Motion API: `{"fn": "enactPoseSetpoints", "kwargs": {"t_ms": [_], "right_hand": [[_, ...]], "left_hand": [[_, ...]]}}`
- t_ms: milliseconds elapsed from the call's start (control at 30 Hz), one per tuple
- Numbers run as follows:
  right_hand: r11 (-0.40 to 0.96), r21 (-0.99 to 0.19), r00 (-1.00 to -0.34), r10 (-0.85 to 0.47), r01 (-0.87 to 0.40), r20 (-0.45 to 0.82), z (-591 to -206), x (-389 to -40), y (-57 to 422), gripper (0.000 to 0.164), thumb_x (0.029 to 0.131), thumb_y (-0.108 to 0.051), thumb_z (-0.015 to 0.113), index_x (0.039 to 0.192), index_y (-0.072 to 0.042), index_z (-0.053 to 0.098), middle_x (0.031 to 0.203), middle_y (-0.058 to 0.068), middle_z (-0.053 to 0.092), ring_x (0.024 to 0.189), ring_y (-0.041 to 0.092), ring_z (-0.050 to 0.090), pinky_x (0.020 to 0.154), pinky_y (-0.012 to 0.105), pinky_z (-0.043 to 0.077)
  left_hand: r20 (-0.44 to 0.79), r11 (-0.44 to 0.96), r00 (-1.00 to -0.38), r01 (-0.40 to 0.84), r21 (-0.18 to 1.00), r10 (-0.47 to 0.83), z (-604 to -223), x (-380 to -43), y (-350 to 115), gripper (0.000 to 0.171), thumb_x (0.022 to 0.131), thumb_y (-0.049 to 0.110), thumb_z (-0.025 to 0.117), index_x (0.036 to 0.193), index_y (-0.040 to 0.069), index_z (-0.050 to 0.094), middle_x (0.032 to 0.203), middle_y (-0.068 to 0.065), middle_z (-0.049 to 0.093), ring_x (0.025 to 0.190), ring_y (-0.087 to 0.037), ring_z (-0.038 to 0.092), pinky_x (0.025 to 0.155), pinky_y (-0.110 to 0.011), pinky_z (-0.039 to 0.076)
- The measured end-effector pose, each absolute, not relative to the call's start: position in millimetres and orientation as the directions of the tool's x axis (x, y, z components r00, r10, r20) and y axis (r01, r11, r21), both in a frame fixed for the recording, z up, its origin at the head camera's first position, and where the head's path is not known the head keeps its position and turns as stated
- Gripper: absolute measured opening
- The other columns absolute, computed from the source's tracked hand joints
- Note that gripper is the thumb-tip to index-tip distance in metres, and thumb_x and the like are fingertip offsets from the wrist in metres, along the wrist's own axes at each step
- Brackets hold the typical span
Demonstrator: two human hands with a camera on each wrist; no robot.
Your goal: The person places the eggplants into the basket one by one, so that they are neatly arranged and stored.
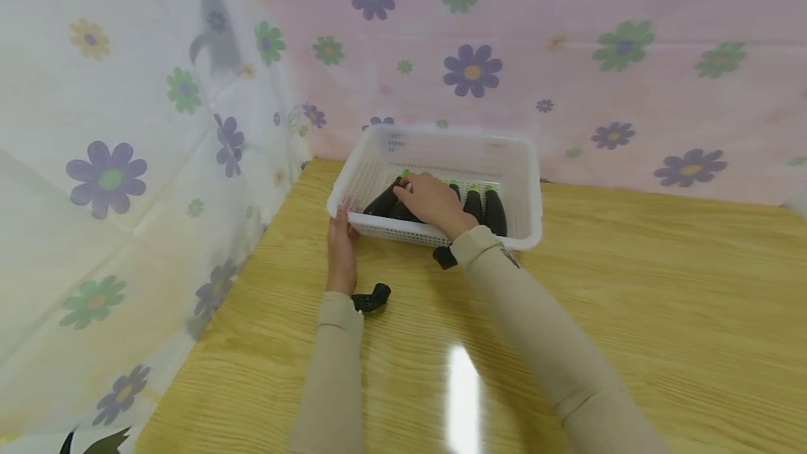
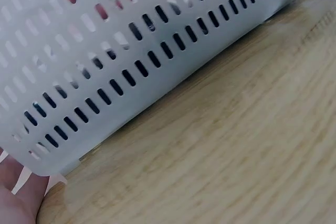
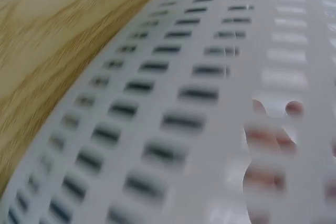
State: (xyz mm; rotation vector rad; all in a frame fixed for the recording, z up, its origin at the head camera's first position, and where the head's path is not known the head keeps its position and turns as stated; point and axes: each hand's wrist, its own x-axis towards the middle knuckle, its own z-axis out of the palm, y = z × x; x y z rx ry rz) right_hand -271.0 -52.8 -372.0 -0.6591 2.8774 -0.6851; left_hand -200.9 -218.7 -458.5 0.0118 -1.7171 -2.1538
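A white plastic basket with slotted walls stands on the wooden table. Inside it lie several dark eggplants with bright green stem ends, side by side. My left hand grips the basket's front left corner, thumb up at the rim; its fingers show beside that corner in the left wrist view. Reaching over the front wall, my right hand has its thumb and fingertips around the stem end of the leftmost eggplant. The hand covers the eggplants in the middle. In the right wrist view, the basket wall mostly hides the fingers.
The wooden table stretches away to the right and toward me. A flowered cloth hangs behind the basket, and another part of it runs along the left side. Dark leaf tips show at the bottom left.
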Motion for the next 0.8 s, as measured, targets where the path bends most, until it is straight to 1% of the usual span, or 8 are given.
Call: {"fn": "enactPoseSetpoints", "kwargs": {"t_ms": [100, 233, 400, 567, 667, 800], "right_hand": [[0.792, -0.464, -0.899, -0.437, -0.397, 0.023, -368.1, -266.8, -41.5, 0.043, 0.092, -0.045, 0.040, 0.123, -0.017, 0.052, 0.108, 0.001, 0.058, 0.085, 0.015, 0.057, 0.064, 0.033, 0.047], [0.781, -0.471, -0.899, -0.434, -0.411, 0.065, -360.0, -260.6, -24.4, 0.040, 0.092, -0.044, 0.040, 0.120, -0.018, 0.054, 0.107, 0.000, 0.056, 0.085, 0.015, 0.054, 0.067, 0.033, 0.046], [0.751, -0.480, -0.881, -0.460, -0.453, 0.112, -347.8, -253.6, -13.4, 0.038, 0.093, -0.042, 0.039, 0.114, -0.017, 0.057, 0.108, 0.000, 0.054, 0.091, 0.016, 0.052, 0.075, 0.035, 0.045], [0.720, -0.472, -0.852, -0.500, -0.509, 0.156, -347.1, -242.6, -1.3, 0.037, 0.093, -0.042, 0.039, 0.113, -0.018, 0.058, 0.108, -0.003, 0.054, 0.091, 0.014, 0.050, 0.077, 0.034, 0.044], [0.694, -0.488, -0.839, -0.513, -0.529, 0.180, -351.3, -232.8, 13.1, 0.038, 0.093, -0.043, 0.038, 0.115, -0.018, 0.058, 0.110, -0.003, 0.053, 0.093, 0.013, 0.050, 0.077, 0.034, 0.043], [0.679, -0.534, -0.853, -0.489, -0.503, 0.182, -357.4, -216.3, 42.0, 0.042, 0.093, -0.046, 0.037, 0.120, -0.020, 0.054, 0.117, -0.003, 0.050, 0.097, 0.017, 0.052, 0.078, 0.037, 0.044]], "left_hand": [[0.219, -0.231, -0.927, 0.294, 0.927, -0.303, -460.6, -203.1, -226.7, 0.054, 0.093, 0.051, 0.030, 0.137, 0.021, 0.031, 0.139, -0.001, 0.034, 0.127, -0.016, 0.032, 0.103, -0.033, 0.025], [0.230, -0.282, -0.922, 0.321, 0.904, -0.311, -462.9, -204.8, -237.7, 0.055, 0.092, 0.053, 0.031, 0.135, 0.019, 0.036, 0.137, -0.002, 0.038, 0.126, -0.017, 0.034, 0.102, -0.034, 0.026], [0.262, -0.233, -0.911, 0.343, 0.910, -0.317, -458.7, -202.6, -262.2, 0.055, 0.093, 0.052, 0.030, 0.135, 0.017, 0.038, 0.137, -0.006, 0.038, 0.126, -0.020, 0.034, 0.102, -0.039, 0.026], [0.247, -0.204, -0.908, 0.327, 0.923, -0.338, -456.1, -195.3, -286.7, 0.057, 0.092, 0.051, 0.033, 0.134, 0.014, 0.038, 0.137, -0.010, 0.038, 0.125, -0.023, 0.035, 0.102, -0.041, 0.026], [0.232, -0.195, -0.893, 0.325, 0.926, -0.387, -453.6, -187.2, -295.6, 0.054, 0.092, 0.049, 0.034, 0.132, 0.013, 0.040, 0.134, -0.011, 0.040, 0.123, -0.024, 0.037, 0.100, -0.044, 0.027], [0.235, -0.100, -0.863, 0.310, 0.946, -0.447, -438.5, -170.9, -297.4, 0.045, 0.094, 0.044, 0.035, 0.133, 0.021, 0.041, 0.133, -0.002, 0.041, 0.123, -0.016, 0.037, 0.101, -0.043, 0.025]]}}
